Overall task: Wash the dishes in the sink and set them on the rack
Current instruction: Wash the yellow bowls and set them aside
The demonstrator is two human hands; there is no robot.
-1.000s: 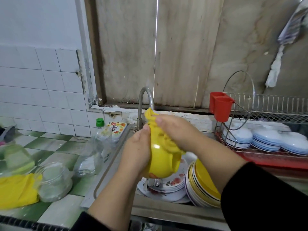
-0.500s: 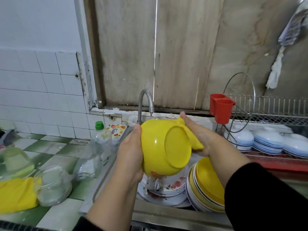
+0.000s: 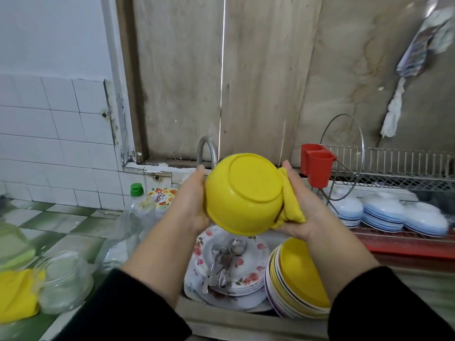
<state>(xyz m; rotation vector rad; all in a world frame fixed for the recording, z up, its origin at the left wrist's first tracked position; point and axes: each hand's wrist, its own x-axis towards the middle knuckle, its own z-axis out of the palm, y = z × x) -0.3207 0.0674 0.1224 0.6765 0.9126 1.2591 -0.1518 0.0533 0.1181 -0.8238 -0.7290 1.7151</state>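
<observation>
Bowl point(image 3: 246, 193): yellow, held up above the sink point(image 3: 246, 323), bottom facing us.
Left hand point(image 3: 189, 203): fingers curled round the bowl's left side.
Right hand point(image 3: 302, 205): holds a yellow cloth point(image 3: 290, 205) — pressed on the bowl's right side.
Plates point(image 3: 236, 267): in the sink, spoons point(image 3: 221, 262) on top.
Rack point(image 3: 394, 183): right of the sink — white dishes point(image 3: 384, 212) in it.
</observation>
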